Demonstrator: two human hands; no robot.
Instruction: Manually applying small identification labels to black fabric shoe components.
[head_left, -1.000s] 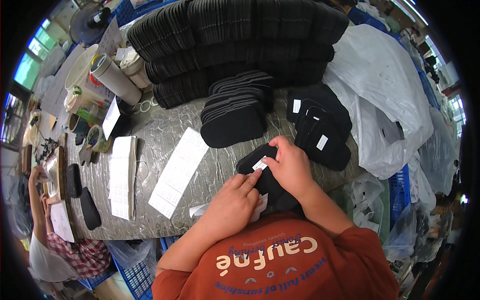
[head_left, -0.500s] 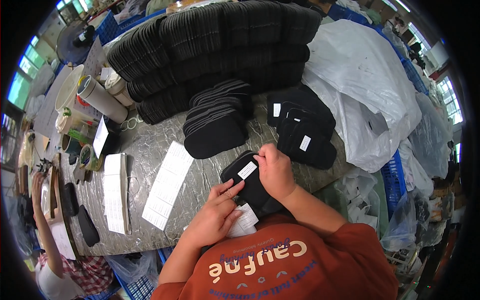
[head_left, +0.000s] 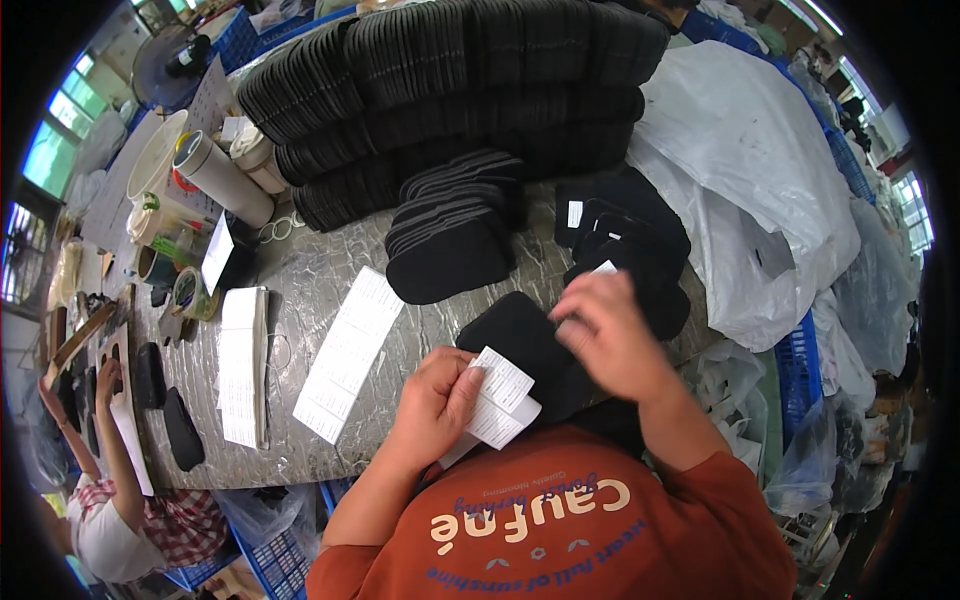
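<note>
My left hand (head_left: 437,398) is closed on a few white paper labels (head_left: 503,382), pinching them under the thumb. Just beyond lies a plain black rounded pad (head_left: 515,335) in front of me, with no label showing on it. My right hand (head_left: 612,335), blurred by motion, hovers between this pad and the labelled black pads (head_left: 640,235) at the right. Its fingers look loosely apart, with nothing visible in them. White labels sit on several of those pads; the hand partly covers the nearest label.
A fanned stack of black pads (head_left: 447,265) stands ahead, before long packed rows of them (head_left: 450,60). White label sheets (head_left: 350,355) and a label bundle (head_left: 243,365) lie left. A tumbler (head_left: 225,180) stands far left; a white plastic bag (head_left: 745,150) right. Another person's arm (head_left: 125,460) works at the left.
My right hand has let go of the labelled pad and moved right. That pad is gone from in front of me, and a plain one shows there. My left hand now holds the labels higher.
</note>
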